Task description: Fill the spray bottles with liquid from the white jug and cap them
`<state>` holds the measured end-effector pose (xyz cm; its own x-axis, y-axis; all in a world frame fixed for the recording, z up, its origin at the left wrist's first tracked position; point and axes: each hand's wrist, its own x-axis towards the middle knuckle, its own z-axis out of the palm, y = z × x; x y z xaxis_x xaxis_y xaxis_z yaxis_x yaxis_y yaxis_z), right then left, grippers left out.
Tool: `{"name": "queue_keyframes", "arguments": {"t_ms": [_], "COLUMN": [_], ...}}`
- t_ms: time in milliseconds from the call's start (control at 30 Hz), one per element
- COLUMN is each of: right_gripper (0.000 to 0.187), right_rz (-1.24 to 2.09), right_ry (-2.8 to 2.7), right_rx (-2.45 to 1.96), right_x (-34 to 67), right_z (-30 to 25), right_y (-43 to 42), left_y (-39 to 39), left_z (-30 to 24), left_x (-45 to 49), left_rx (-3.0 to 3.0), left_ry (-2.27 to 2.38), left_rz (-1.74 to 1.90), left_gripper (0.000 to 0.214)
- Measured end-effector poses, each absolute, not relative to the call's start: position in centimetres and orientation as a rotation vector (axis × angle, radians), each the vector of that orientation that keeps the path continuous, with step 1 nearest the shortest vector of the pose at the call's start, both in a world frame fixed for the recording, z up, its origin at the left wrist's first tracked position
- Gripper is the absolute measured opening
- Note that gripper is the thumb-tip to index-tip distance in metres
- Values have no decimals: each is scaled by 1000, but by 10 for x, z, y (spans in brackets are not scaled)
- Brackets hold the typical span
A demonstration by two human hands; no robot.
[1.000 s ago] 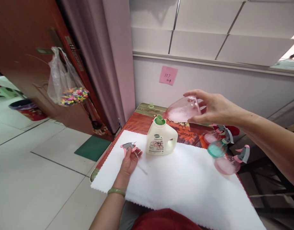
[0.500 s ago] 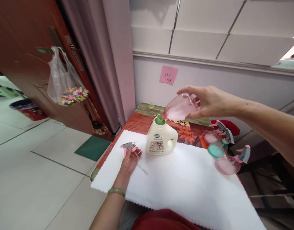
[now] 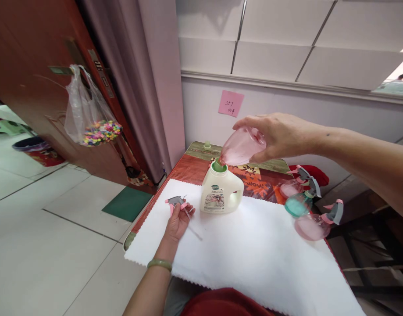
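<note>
My right hand (image 3: 265, 134) is closed round a clear pink bottle (image 3: 239, 148), tipped with its neck down to the left. The bottle's mouth meets the green-rimmed opening of a cream handled jug (image 3: 221, 193), which stands upright on a white cloth (image 3: 240, 254). In my left hand (image 3: 179, 221), low over the cloth left of the jug, is a grey and pink spray trigger head (image 3: 177, 202); its thin clear tube slants down to the right.
Three spray bottles, two pink (image 3: 313, 226) and one teal (image 3: 298, 204), stand at the table's right edge. A small green cap (image 3: 207, 145) sits at the back left. A dark stool (image 3: 369, 245) is to the right, a door with a hanging bag of colourful bits (image 3: 102, 131) to the left.
My right hand and the pink bottle have shifted slightly left, and the bottle is tipped more steeply at the jug's opening. My left hand with the trigger head has stayed in place.
</note>
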<state>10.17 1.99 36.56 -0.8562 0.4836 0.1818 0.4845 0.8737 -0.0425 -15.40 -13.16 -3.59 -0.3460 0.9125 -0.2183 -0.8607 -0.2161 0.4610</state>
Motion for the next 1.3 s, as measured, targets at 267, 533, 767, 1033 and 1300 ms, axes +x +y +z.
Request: {"name": "queue_keyframes", "arguments": {"t_ms": [267, 533, 767, 1033, 1300], "right_gripper": [79, 77, 76, 78, 50], "right_rz": [-72, -9, 125, 1239, 1990], "right_ry": [-2867, -2841, -2749, -1903, -973], "right_rx": [-749, -755, -864, -960, -737], "right_x": [98, 101, 117, 155, 183], "right_z": [366, 363, 354, 248, 122], "right_y": [19, 20, 12, 12, -42], "left_y": [-132, -132, -132, -134, -136], "left_z": [-36, -35, -33, -26, 25], "left_x": [-154, -154, -153, -150, -151], "left_rx": [110, 109, 105, 77, 43], "left_ry": [609, 614, 623, 675, 764], "left_rz": [1827, 1823, 1812, 1803, 1936], "left_gripper": [35, 35, 33, 27, 20]}}
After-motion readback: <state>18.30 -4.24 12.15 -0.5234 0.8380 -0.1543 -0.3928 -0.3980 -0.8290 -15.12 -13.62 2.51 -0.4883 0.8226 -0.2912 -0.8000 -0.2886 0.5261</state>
